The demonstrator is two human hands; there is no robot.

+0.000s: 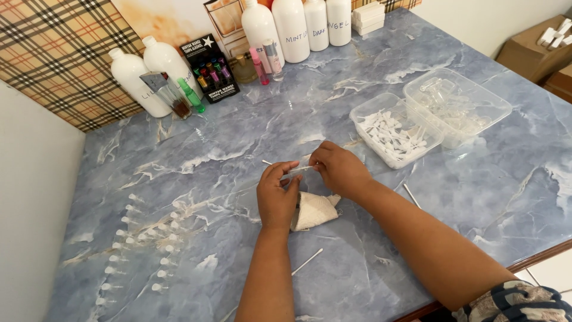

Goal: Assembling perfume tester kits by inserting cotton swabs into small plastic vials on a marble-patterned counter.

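My left hand (pixel 276 197) and my right hand (pixel 341 170) meet over the middle of the blue marble table (pixel 238 149). Together they pinch a small clear tube (pixel 298 170) held level between the fingertips. A crumpled white cloth (pixel 314 210) lies on the table just below both hands. A thin white stick (pixel 307 261) lies near my left forearm, another thin white stick (pixel 411 195) beside my right forearm.
Several small clear capped vials (pixel 146 238) lie in rows at the left. Two clear plastic tubs stand at the right: one with white pump parts (pixel 395 129), one with clear pieces (pixel 457 105). White bottles (pixel 292 27), a black display box (pixel 210 67) and small coloured bottles line the back.
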